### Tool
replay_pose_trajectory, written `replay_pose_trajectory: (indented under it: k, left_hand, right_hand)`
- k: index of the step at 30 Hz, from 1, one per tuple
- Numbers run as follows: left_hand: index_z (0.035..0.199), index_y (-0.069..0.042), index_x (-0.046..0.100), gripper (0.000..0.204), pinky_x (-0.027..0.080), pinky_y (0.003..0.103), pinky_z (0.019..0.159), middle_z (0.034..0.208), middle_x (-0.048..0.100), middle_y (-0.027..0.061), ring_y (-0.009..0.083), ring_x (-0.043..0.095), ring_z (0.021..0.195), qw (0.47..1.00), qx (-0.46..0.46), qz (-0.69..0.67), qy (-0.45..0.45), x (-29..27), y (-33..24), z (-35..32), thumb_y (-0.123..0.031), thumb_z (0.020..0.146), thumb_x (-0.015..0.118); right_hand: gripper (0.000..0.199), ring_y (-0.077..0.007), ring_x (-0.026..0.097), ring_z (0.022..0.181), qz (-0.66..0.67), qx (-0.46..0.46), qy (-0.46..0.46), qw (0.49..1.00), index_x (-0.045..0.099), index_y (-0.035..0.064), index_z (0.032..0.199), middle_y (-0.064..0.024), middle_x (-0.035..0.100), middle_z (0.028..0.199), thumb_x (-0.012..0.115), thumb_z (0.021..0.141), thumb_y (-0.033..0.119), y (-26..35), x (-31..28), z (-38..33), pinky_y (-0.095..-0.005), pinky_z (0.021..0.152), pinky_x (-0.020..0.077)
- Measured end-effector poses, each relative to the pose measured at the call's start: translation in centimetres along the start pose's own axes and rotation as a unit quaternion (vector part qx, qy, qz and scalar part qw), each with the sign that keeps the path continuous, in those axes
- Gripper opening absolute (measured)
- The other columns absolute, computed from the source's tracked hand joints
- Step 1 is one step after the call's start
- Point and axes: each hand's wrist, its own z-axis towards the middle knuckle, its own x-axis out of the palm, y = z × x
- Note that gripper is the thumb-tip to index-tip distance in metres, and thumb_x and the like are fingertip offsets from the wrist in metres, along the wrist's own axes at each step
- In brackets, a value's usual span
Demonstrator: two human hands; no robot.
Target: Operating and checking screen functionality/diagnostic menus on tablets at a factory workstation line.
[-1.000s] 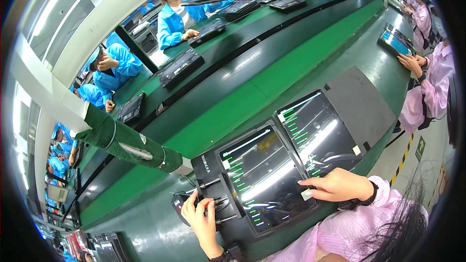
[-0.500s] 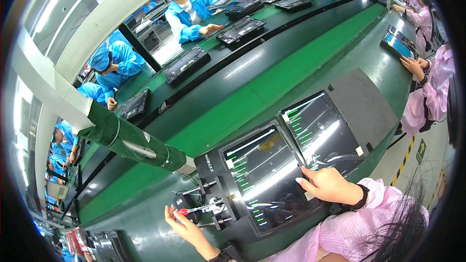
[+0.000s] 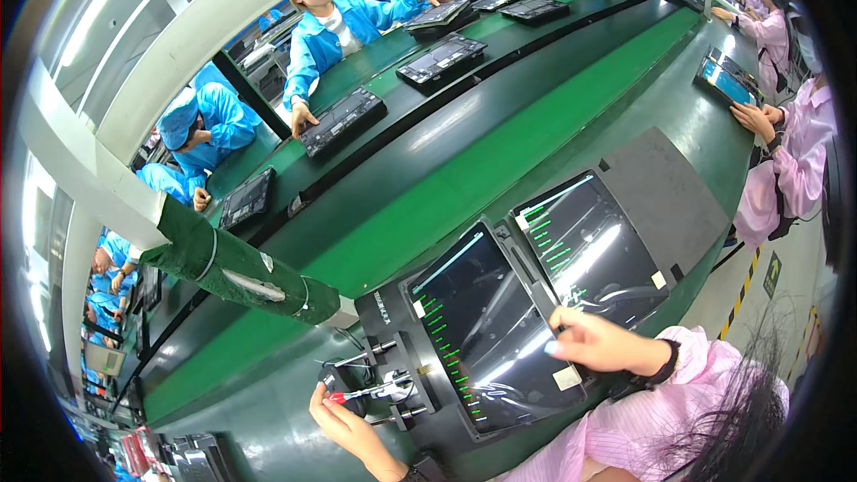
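Gripping a small red-handled tool (image 3: 350, 395) with left hand (image 3: 344, 419), fingers curled round it, thumb side up. Long axis of tool running left to right, metal tip pointing right toward white clamp piece (image 3: 393, 386) on black fixture (image 3: 420, 393). Tip just beside clamp; touching or not, cannot tell. Left hand clearly nearer to clamp than right.

Resting right hand (image 3: 596, 344) at lower right edge of near dark panel (image 3: 489, 328), fingers stretched leftward and fairly flat, fingertips touching panel surface or the strip between panels. Nothing visibly held; pinch at the fingertips too small to judge.

Lying side by side on fixture: two dark glossy panels, near one left, second dark panel (image 3: 585, 248) just right of it, both tilted with long axes running from lower right to upper left, green lines of lettering down their left sides. Small pale sticker (image 3: 567, 378) on near panel's lower corner, just below right hand.

Lying beyond second panel: one grey mat (image 3: 665, 196) on green worktop (image 3: 268, 411). Running past that: dark conveyor belt (image 3: 464, 138) carrying several black trays.

Counting nearby: four or five persons in blue coats across belt, two in pink along right side.
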Motion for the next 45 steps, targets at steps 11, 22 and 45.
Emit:
replay_pose_trajectory:
  k: [11,22,45]
  left_hand:
    - [0.107,0.003,0.053,0.026,0.036,0.035,0.094,0.114,0.052,0.0156,0.0263,0.048,0.109,0.999,-0.016,-0.019,-0.02,0.1,-2.5,0.2,-0.011,0.096,0.034]
    - [0.141,-0.001,0.021,0.078,0.022,0.035,0.108,0.143,0.028,0.0147,0.0269,0.029,0.13,0.678,-0.168,-0.666,0.264,5.3,-11.4,-4.8,-0.048,0.085,0.047]
    - [0.12,-0.002,0.052,0.028,0.044,0.029,0.087,0.104,0.062,0.0078,0.0156,0.058,0.098,0.568,-0.045,-0.379,0.729,9.9,-14.2,-13.0,-0.01,0.094,0.044]
  right_hand:
    - [0.052,-0.0043,0.049,0.073,0.094,0.091,-0.075,0.989,0.034,-0.0008,0.129,-0.0019,0.053,0.087,0.054,0.092,0.029,1.0,3.5,0.7,-0.0204,0.058,0.0421]
    - [0.065,-0.0127,0.053,0.099,0.113,-0.105,-0.011,0.988,0.032,-0.0011,0.136,-0.007,0.054,0.114,0.062,0.084,0.024,0.3,-2.0,-2.3,-0.0268,0.084,0.0443]
    - [0.06,-0.0092,0.057,0.064,0.017,-0.034,-0.377,0.925,0.06,0.0015,0.102,-0.0015,0.064,0.081,0.031,0.095,0.054,-0.6,-34.0,-12.6,-0.0239,0.061,0.0482]
